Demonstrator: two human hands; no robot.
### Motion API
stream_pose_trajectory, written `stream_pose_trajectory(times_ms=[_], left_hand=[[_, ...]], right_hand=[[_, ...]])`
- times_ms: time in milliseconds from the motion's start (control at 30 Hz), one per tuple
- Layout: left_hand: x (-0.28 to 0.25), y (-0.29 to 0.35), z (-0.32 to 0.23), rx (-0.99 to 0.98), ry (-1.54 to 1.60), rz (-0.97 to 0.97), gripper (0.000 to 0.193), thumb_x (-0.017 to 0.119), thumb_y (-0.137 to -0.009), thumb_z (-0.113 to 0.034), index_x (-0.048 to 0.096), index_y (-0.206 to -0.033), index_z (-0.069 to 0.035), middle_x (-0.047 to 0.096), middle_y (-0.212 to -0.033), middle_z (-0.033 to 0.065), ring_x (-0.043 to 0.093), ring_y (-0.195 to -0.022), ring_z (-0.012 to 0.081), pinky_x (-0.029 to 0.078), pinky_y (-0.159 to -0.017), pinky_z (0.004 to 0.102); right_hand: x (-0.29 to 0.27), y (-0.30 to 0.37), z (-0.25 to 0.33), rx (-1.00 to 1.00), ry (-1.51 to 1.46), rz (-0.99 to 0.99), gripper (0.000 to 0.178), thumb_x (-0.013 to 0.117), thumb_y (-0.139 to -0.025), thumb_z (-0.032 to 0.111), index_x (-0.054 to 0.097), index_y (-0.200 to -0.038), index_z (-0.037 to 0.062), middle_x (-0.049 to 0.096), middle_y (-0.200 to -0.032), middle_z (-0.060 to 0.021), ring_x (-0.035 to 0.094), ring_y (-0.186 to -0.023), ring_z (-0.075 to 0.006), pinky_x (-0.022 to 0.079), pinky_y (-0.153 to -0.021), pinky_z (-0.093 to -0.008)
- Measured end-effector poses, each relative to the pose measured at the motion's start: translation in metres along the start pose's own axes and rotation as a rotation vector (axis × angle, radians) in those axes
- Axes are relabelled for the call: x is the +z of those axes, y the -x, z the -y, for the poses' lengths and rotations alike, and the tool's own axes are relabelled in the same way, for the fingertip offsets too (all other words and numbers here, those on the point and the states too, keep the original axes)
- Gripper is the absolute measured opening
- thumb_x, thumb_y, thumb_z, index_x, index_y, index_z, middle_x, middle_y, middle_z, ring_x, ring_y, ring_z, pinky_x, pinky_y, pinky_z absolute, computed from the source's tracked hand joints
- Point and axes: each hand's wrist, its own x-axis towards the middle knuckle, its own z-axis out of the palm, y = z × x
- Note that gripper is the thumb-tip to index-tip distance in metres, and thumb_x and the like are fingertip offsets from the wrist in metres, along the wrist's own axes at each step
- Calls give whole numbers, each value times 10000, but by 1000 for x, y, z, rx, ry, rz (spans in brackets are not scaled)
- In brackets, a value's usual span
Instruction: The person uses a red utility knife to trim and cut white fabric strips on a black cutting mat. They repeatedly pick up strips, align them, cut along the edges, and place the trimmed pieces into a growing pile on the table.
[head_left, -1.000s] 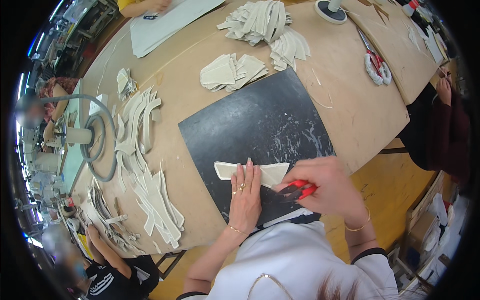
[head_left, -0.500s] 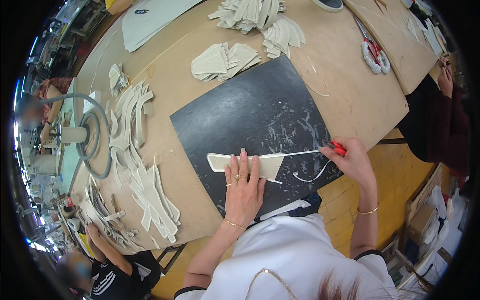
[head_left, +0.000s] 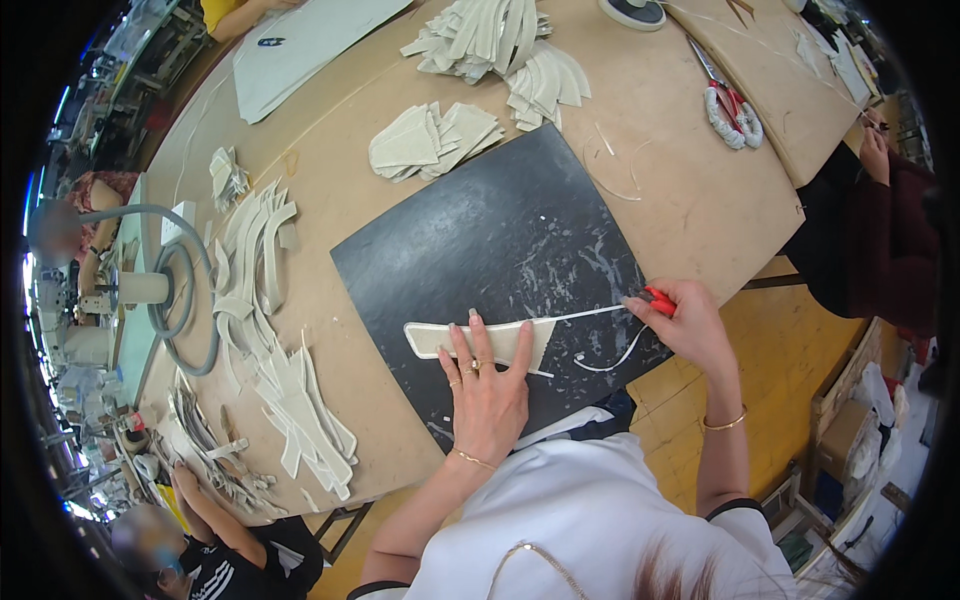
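Trimming looks nearly done: left hand [head_left: 487, 390] presses the cream strip [head_left: 480, 338] flat on the black mat [head_left: 500, 230], right hand [head_left: 688, 322] gripping a red knife [head_left: 657, 299] past its end, thin offcut [head_left: 612, 357] freed

A single head-worn fisheye camera looked steeply down from above the person's shoulders, close enough that the white shirt filled the lower edge and both forearms rose from it. It faced forward across a wooden table [head_left: 700, 200], with the black cutting mat [head_left: 500, 230] near the centre of the frame. The wide lens bent the table's edges toward a dark circular rim, taking in seated co-workers at far left and right. No second view was supplied.
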Motion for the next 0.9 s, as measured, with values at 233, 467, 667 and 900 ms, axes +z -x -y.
stream_pose_trajectory(times_ms=[233, 467, 667, 900], left_hand=[[4, -3, -10, -20, -81, -13, 751, 613, -865, -64, 354, -1526, -307, 132, -1547, 381, 129, -1427, 593, 192, -1103, 708], [10, -5, -11, 20, -14, -7, 781, 599, -833, 6, 322, -1538, -189, 146, -1596, 279, 155, -1460, 512, 192, -1141, 659], [10, -9, -13, 78, 100, 13, 716, 538, -845, 59, 322, -1515, -70, 204, -1599, 227, 219, -1470, 430, 230, -1179, 560], [5, -12, -18, 89, 11, 14, 716, 522, -870, 49, 337, -1528, -163, 242, -1581, 241, 251, -1448, 459, 242, -1169, 560]], right_hand=[[0, 4, 5, -24, 84, -29, 418, 769, -830, 285, 534, -637, -3, 424, -519, -149, 406, -501, -324, 362, -517, -394], [-8, 18, 14, -46, 84, -57, 338, 774, -803, 239, 580, -663, 0, 468, -528, -151, 470, -514, -338, 383, -526, -391], [-6, 19, 13, -78, 101, -82, 306, 784, -784, 239, 609, -675, 13, 514, -558, -154, 515, -545, -356, 393, -536, -400], [-14, 27, -10, 91, 177, -44, 327, 771, -793, 303, 641, -702, 16, 553, -596, -161, 551, -602, -361, 423, -589, -422]])
